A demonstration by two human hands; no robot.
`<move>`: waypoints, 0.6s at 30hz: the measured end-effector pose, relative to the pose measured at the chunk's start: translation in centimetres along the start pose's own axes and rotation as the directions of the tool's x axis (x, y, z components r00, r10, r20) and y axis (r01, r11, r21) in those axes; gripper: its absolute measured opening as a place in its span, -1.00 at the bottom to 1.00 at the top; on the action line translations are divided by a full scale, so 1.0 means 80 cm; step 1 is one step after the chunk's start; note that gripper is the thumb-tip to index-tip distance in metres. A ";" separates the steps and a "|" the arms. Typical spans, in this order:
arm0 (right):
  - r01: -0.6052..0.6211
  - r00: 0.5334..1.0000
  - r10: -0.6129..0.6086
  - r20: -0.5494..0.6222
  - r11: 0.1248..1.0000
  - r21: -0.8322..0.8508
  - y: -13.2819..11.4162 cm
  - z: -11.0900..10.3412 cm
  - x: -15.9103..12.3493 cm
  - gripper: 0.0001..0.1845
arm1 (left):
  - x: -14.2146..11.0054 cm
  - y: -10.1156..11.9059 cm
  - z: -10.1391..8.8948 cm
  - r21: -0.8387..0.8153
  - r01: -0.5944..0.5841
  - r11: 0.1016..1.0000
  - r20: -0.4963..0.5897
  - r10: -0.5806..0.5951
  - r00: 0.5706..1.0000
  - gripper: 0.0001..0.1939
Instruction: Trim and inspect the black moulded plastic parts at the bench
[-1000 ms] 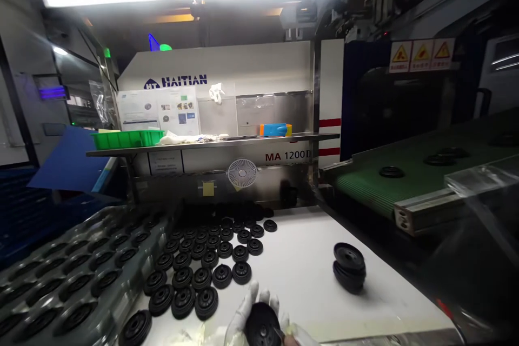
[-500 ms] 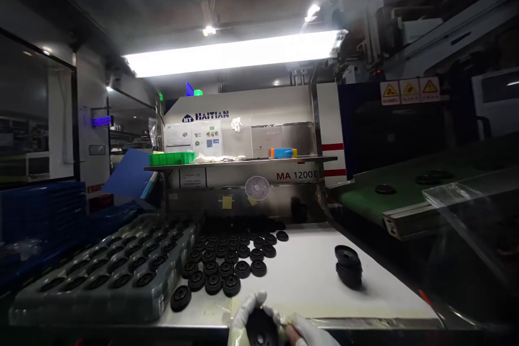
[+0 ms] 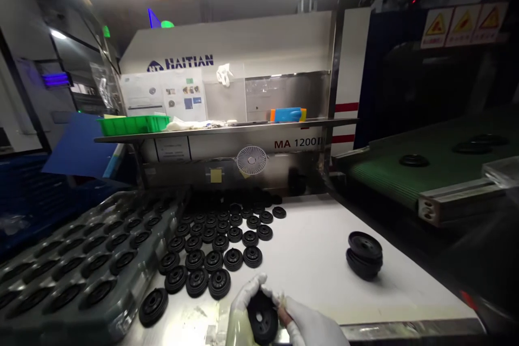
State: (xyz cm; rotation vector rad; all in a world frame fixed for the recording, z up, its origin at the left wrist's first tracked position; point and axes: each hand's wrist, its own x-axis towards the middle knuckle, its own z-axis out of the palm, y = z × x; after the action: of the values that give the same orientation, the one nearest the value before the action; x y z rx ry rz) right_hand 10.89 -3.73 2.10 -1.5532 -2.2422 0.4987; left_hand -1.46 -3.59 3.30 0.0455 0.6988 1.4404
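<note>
My left hand [image 3: 245, 303], in a pale glove, is closed around the edge of a black plastic wheel [image 3: 264, 320] with a hole in its centre, tilted up towards me at the table's front edge. Close against the wheel's right side is my right hand [image 3: 312, 324], also gloved, with bare skin showing at a finger. Its fingers are pinched together, and what they hold is hidden. Several matching black wheels [image 3: 219, 283] stand in loose rows on the table to the left. A small stack of black wheels [image 3: 365, 255] is on the white surface to the right.
A clear moulded tray [image 3: 133, 286] with black wheels in its pockets lies at the left. At the right, a green conveyor belt [image 3: 389, 178] carries more wheels. Across the back runs a shelf [image 3: 243, 128] with a green bin [image 3: 133, 125]; a fan [image 3: 252, 160] hangs below.
The view has tipped downward and come closer, so the table's things look larger. Both hands remain at the wheel, which now shows more of its face.
</note>
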 end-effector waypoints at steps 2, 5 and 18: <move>-0.038 0.999 0.038 0.028 0.999 -0.018 0.001 -0.001 0.006 -0.69 | 0.013 -0.001 0.000 0.009 0.032 0.999 -0.021 -0.032 0.999 -0.84; -0.080 0.994 0.083 0.071 0.996 -0.047 -0.001 0.001 0.010 -0.67 | 0.024 -0.003 0.000 -0.007 0.042 0.999 -0.044 -0.042 0.998 -0.81; -0.222 0.965 0.223 0.138 0.975 -0.022 -0.009 0.030 0.021 -0.64 | 0.044 -0.004 0.002 -0.141 -0.067 0.988 -0.061 0.059 0.996 -0.88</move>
State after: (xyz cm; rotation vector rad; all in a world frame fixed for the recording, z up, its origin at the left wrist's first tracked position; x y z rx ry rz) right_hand 8.58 -2.61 0.55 -1.8372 -2.1807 0.6834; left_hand -1.23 -0.40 1.83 -0.0854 0.6435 1.5541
